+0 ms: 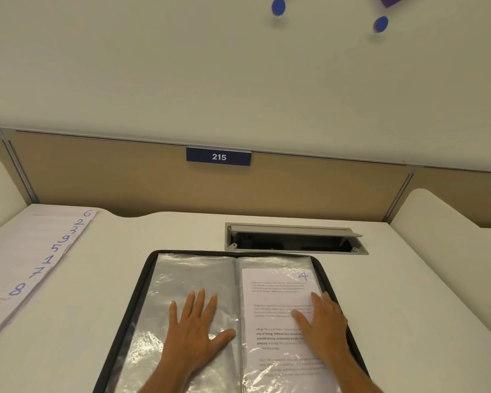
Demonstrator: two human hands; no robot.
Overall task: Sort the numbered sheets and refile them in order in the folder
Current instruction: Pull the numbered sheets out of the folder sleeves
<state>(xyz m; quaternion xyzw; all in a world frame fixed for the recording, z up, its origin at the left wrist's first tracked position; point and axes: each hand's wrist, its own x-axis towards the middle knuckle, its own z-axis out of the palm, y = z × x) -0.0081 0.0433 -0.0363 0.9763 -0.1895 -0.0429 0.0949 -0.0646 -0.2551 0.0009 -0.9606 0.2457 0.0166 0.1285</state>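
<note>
We have the folder (142, 282) open flat on the counter (408, 279), our left hand (194, 333) spread on the empty left sleeve (193, 273) to pin it down. Our right hand (325, 324) lies flat on sheet 4 (275, 296), in the right sleeve — neither grip closed on anything. The other numbered sheets (40, 251) lie fanned at far left — numbers showing, we judge, for easy sorting.
</note>
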